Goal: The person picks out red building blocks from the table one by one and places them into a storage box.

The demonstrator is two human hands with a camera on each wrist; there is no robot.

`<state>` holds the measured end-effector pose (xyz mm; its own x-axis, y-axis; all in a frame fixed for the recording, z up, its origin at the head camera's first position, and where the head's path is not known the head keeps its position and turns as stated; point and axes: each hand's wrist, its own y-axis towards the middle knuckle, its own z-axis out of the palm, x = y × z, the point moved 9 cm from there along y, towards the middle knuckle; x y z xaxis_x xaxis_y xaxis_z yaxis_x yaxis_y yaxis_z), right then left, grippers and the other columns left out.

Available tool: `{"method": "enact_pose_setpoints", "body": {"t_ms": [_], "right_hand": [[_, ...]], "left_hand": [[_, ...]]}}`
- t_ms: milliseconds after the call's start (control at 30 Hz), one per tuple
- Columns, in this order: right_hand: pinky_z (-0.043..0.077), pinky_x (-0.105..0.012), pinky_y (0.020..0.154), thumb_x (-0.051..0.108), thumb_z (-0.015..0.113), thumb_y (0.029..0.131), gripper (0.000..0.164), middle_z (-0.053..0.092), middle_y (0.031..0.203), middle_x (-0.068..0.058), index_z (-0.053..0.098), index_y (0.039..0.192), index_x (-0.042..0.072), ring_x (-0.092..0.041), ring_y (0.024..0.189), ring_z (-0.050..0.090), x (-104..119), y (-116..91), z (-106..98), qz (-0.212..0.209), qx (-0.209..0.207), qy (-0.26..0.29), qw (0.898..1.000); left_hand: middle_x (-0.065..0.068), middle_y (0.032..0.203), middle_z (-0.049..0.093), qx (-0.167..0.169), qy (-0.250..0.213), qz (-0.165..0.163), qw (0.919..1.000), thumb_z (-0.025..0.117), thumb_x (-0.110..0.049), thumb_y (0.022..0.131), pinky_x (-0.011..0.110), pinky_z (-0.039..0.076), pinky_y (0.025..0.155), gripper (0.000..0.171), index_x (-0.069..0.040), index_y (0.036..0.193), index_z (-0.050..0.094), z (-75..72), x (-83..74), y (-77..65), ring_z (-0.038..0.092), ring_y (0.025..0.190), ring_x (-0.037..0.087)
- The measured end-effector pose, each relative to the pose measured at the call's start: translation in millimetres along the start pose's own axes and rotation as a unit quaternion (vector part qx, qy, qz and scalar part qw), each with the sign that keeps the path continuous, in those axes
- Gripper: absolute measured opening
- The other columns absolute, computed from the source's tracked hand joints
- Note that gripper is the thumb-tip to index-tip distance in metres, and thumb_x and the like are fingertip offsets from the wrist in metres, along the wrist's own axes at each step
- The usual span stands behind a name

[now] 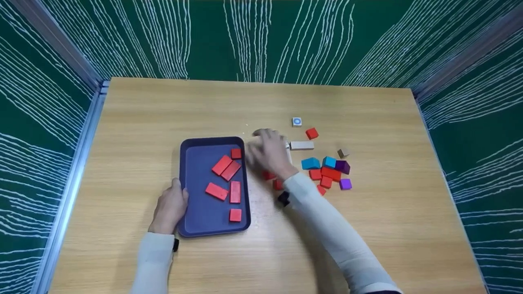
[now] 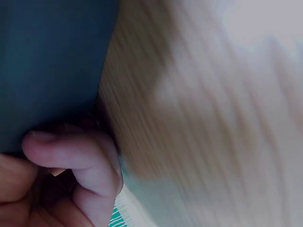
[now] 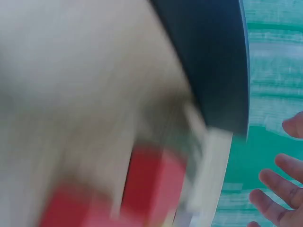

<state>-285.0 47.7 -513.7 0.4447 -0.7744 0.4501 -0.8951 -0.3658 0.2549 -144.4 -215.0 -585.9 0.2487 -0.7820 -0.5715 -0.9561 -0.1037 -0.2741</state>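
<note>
A dark blue tray [image 1: 204, 145] lies on the wooden table with several red blocks [image 1: 235, 192] inside, toward its right half. My left hand [image 1: 169, 208] grips the tray's left rim; in the left wrist view its curled fingers [image 2: 71, 151] hold the edge. Just right of the tray hovers my right hand [image 1: 269, 153], blurred, near a few red blocks on the table. The right wrist view shows its fingers [image 3: 279, 184] spread and holding nothing, with the tray wall [image 3: 213, 61] and a red block [image 3: 151, 184] beyond.
Right of my right hand sits a cluster of red, blue and purple blocks [image 1: 329, 162]. Behind it lie a pale long block [image 1: 302, 145], a red block [image 1: 312, 133] and a white cube with a blue ring [image 1: 297, 121]. Green walls [image 1: 208, 41] surround the table.
</note>
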Motion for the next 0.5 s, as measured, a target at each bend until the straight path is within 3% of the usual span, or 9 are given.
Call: {"method": "enact_pose_setpoints", "body": {"t_ms": [200, 400, 500], "right_hand": [[0.035, -0.052, 0.098, 0.035, 0.063, 0.099, 0.039, 0.059, 0.125, -0.013, 0.059, 0.127, 0.008, -0.033, 0.115, 0.053, -69, -6, -27, 0.093, 0.005, -0.029, 0.995], [0.033, -0.061, 0.097, 0.029, 0.065, 0.097, 0.035, 0.063, 0.120, -0.019, 0.064, 0.122, 0.004, -0.042, 0.113, 0.054, -120, -11, -55, 0.125, -0.036, -0.056, 0.990], [0.033, -0.062, 0.098, 0.029, 0.065, 0.097, 0.038, 0.060, 0.124, -0.020, 0.062, 0.125, 0.004, -0.042, 0.116, 0.052, -140, -14, -60, 0.160, -0.025, -0.078, 0.984]], "left_hand": [[0.019, 0.085, 0.058, 0.002, -0.005, -0.007, 1.0000, 0.044, -0.016, 0.106, 0.046, 0.049, 0.059, 0.021, 0.002, 0.116, 0.043, 0.1, 0.9, -1.2, 0.060, 0.072, 0.032], [0.020, 0.087, 0.058, 0.007, -0.010, -0.013, 0.9998, 0.044, -0.017, 0.106, 0.045, 0.048, 0.059, 0.023, 0.003, 0.118, 0.043, 0.4, 1.7, 0.1, 0.060, 0.072, 0.031], [0.021, 0.089, 0.059, 0.009, -0.012, -0.017, 0.9998, 0.043, -0.017, 0.106, 0.046, 0.049, 0.060, 0.024, 0.003, 0.120, 0.043, 0.7, 2.8, 0.7, 0.060, 0.074, 0.032]]}}
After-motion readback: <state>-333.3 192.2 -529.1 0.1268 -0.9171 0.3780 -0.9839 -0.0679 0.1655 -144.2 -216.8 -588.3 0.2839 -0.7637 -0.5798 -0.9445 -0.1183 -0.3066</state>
